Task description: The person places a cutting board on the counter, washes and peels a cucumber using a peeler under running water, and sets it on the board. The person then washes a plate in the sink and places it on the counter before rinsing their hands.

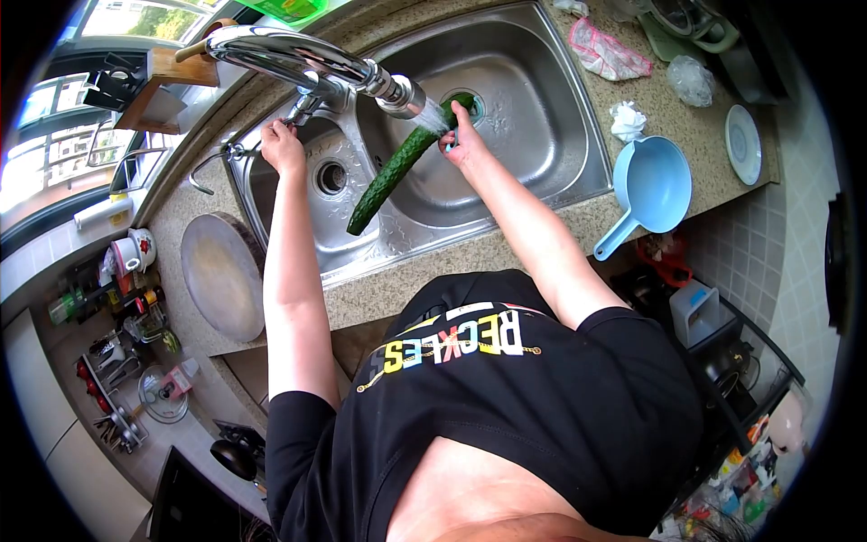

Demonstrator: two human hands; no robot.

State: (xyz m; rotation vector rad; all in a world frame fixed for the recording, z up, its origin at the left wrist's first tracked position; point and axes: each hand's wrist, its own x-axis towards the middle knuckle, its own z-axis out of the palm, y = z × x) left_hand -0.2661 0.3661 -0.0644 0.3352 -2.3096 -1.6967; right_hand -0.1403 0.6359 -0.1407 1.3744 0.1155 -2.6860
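Note:
Water runs from the spout of a chrome faucet onto a long green cucumber. My right hand is closed around the cucumber near its upper end, holding it slantwise over the large sink basin. Its lower end reaches over the divider toward the small basin. My left hand is closed at the faucet handle, above the small basin with its round drain. The fingertips there are partly hidden.
On the counter right of the sink lie a blue long-handled scoop, crumpled white paper, a pink-edged cloth, a plastic bag and a white plate. A round cutting board lies left of the sink.

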